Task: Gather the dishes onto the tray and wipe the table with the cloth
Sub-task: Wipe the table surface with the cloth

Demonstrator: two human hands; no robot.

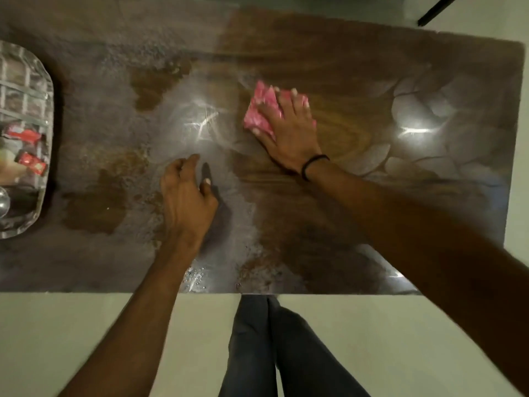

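The pale floor (86, 325) runs along the near side and the right. Dark blue trouser legs (257, 353) stand on it, near the middle. A black bar (438, 8) crosses the far right corner. Two red packets (31, 163) lie in the tray (49, 90) at the left.

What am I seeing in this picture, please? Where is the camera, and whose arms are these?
No machine is here: a person works with two bare hands. The single picture comes from a camera worn on the head, looking down, so you see both arms and the dark trousers below. The right hand lies flat, fingers spread, on a crumpled pink cloth, pressing it onto the glossy brown wood-patterned table. The left hand, fingers loosely curled, holds nothing. At the left edge stands a shiny silver tray carrying small red packets. A grey smeary film covers much of the tabletop.
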